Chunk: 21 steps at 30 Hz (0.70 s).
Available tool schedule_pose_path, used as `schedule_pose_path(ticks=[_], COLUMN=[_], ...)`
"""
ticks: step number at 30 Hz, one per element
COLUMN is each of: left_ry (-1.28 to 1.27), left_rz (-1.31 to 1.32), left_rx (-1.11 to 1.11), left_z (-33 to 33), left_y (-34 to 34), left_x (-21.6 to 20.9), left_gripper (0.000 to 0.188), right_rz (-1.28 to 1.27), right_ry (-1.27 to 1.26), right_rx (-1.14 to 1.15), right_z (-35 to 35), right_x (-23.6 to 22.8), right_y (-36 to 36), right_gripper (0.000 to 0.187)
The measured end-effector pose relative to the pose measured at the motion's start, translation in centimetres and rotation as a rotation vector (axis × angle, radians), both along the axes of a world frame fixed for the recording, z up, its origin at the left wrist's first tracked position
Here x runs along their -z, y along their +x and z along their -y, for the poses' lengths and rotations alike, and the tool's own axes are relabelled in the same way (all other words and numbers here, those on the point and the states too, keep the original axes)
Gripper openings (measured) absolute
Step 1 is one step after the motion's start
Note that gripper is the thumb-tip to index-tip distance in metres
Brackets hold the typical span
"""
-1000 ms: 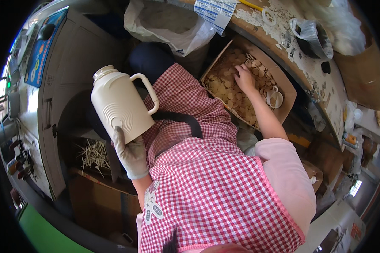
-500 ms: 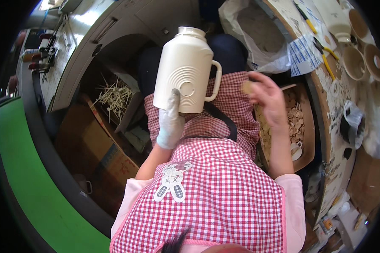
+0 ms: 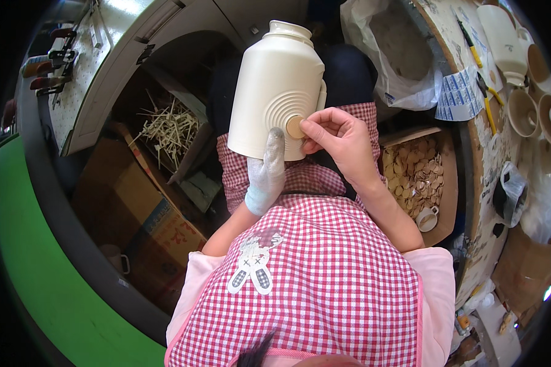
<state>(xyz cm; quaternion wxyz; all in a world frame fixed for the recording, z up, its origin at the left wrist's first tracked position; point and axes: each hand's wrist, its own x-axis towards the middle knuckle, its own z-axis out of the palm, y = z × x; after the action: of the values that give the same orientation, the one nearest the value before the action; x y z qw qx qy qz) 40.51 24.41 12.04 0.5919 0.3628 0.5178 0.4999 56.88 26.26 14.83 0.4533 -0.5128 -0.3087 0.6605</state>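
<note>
We look through a fisheye lens on the wearer's head, steeply downward over the checked apron and outward to the dark-clad knees near the upper edge of our view. The left hand and right hand lie around mid-view, quite near us. To our right we see the worn counter from above, its inner edge bowed by the lens; at lower left, a green surface curves along our dark rim.
</note>
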Motion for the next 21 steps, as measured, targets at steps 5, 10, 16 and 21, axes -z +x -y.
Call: schedule_pose_path(ticks=[5, 10, 16, 21], left_ry=[-0.01, 0.046, 0.075, 0.094], left_rz=[-0.02, -0.043, -0.101, -0.122], left_rx=[0.017, 0.013, 0.022, 0.019], left_z=[0.0, 0.1, 0.3, -0.6], left_y=[0.0, -0.3, -1.5, -3.4], left_x=[-0.2, -0.2, 0.9, 0.3], left_gripper=[0.041, 0.042, 0.048, 0.041], right_rz=[-0.003, -0.159, 0.144, 0.163], right_ry=[-0.047, -0.184, -0.209, 0.092], right_rx=[0.006, -0.194, -0.232, 0.017], right_z=[-0.1, -1.3, -2.6, -2.1], right_x=[0.1, 0.7, 2.8, 2.8], right_y=[-0.5, 1.8, 1.7, -2.2], right_gripper=[0.017, 0.025, 0.045, 0.057])
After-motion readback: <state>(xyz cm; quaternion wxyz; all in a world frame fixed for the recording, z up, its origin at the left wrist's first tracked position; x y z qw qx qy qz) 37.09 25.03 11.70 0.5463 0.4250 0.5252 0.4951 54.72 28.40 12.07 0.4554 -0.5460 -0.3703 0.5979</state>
